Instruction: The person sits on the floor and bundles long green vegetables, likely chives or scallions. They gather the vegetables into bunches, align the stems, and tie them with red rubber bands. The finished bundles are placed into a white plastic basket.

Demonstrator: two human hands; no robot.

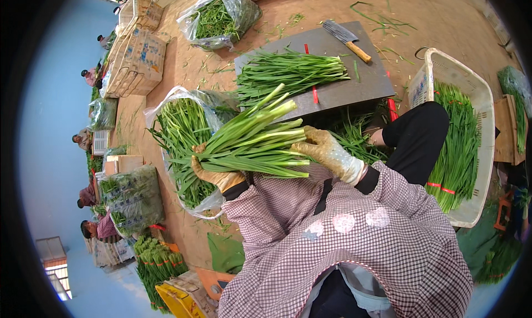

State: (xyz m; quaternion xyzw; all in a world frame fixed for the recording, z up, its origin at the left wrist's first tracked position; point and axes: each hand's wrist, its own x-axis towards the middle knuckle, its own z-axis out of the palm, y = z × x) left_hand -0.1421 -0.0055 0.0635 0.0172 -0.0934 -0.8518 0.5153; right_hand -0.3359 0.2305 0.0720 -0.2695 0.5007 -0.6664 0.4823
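My left hand (216, 170), in a soiled work glove, cradles a loose bunch of garlic chives (257, 137) above my lap. The pale stalk ends point right and upward. At those ends, the gloved thumb and fingers of my right hand (330, 154) pinch some stalks. Beyond them stands a low metal-topped table (368, 83). Another sheaf of chives (291, 70) lies there across a red strip (314, 94). A cleaver (343, 33) with a wooden handle rests near the table's far corner. Beside my left hand, an open plastic bag (160, 106) is full of loose chives (183, 118).
On the right, a white plastic crate (486, 152) holds chives tied with red bands (447, 189). A bag of green trimmings (212, 23) sits beyond the table. Stacked crates (137, 60) and several people line the left wall. Loose leaves (382, 23) litter the floor.
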